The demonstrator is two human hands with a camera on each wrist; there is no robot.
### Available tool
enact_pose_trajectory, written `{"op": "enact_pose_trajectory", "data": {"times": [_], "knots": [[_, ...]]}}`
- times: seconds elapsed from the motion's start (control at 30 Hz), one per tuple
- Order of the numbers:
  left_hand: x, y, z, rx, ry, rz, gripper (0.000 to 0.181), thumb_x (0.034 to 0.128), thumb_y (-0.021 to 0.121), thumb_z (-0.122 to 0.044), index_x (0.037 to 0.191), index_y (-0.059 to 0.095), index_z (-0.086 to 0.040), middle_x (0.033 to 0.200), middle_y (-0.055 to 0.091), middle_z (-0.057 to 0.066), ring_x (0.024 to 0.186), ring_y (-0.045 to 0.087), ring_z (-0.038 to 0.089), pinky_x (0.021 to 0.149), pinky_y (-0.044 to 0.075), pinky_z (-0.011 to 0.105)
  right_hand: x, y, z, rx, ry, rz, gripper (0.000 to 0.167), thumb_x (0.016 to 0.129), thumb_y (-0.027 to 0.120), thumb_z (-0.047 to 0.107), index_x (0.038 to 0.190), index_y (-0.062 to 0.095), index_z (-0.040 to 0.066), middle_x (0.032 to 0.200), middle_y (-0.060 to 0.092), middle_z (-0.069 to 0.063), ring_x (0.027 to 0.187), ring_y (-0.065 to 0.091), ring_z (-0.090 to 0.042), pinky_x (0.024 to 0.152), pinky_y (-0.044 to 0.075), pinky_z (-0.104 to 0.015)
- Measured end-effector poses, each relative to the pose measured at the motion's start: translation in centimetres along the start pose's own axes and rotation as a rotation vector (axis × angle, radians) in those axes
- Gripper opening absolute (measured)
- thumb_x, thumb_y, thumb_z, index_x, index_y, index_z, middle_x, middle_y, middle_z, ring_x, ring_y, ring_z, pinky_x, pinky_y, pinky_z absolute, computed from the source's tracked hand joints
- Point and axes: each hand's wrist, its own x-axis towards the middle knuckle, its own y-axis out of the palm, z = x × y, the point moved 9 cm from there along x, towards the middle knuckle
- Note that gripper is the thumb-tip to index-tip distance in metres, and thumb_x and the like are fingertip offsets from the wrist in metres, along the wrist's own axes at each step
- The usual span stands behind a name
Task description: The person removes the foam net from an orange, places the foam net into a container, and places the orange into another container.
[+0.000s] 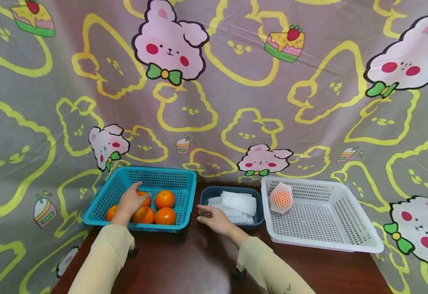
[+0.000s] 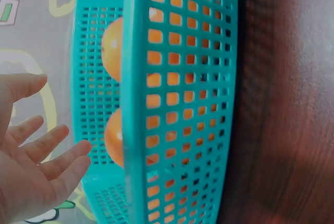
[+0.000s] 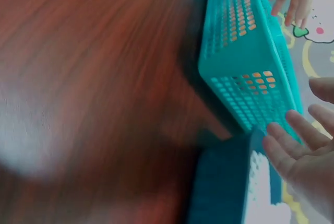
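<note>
Above the oranges in the teal basket [image 1: 162, 179] hovers my left hand [image 1: 131, 202], its fingers spread and relaxed, holding nothing. Several bright oranges [image 1: 165, 215] lie in that basket, one partly hidden behind the hand. In the left wrist view the palm and loose fingers [image 2: 65, 164] appear beside the basket's rim. My right hand [image 1: 215, 220] is over the left front part of a small dark blue bin [image 1: 261, 209], fingers extended and holding nothing. White foam net sleeves [image 1: 238, 203] are piled in the bin.
To the right stands a white basket [image 1: 320, 218] with one orange in a white foam net [image 1: 281, 199] at its left end. All containers stand on a dark brown wooden table [image 1: 177, 261]. A patterned curtain [image 1: 214, 90] hangs right behind them.
</note>
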Motion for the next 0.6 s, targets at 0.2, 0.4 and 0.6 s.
{"op": "enact_pose_trajectory", "data": {"times": [0.2, 0.4, 0.6], "knots": [[-0.4, 0.5, -1.9, -0.002, 0.060, 0.038, 0.069, 0.1050, 0.058, -0.033, 0.155, 0.031, 0.006, 0.145, 0.044, 0.038, 0.124, 0.050, 0.054, 0.098, 0.045, 0.063, -0.7, -2.1, 0.7, -0.104, -0.047, 0.061, 0.048, 0.103, 0.061, 0.016, 0.146, 0.053, -0.002, 0.143, 0.057, -0.021, 0.127, 0.057, -0.041, 0.103, 0.047, -0.054], [-0.8, 1.5, -4.0, -0.009, 0.087, 0.058, 0.072, 0.1068, 0.048, -0.049, 0.157, 0.032, 0.000, 0.150, 0.043, 0.033, 0.128, 0.049, 0.051, 0.101, 0.043, 0.063, -2.0, -6.2, 1.7, -0.280, -0.137, 0.008, 0.042, 0.105, 0.060, 0.018, 0.143, 0.058, 0.001, 0.142, 0.059, -0.017, 0.131, 0.055, -0.035, 0.105, 0.046, -0.053], [-1.4, 2.3, -5.8, 0.021, 0.110, 0.072, 0.068, 0.1067, 0.049, -0.050, 0.156, 0.037, -0.004, 0.149, 0.047, 0.030, 0.124, 0.054, 0.048, 0.099, 0.046, 0.061, -3.5, -9.6, 2.2, -0.398, -0.186, -0.045, 0.040, 0.105, 0.060, 0.024, 0.141, 0.062, 0.007, 0.141, 0.060, -0.016, 0.132, 0.054, -0.034, 0.106, 0.044, -0.056]]}}
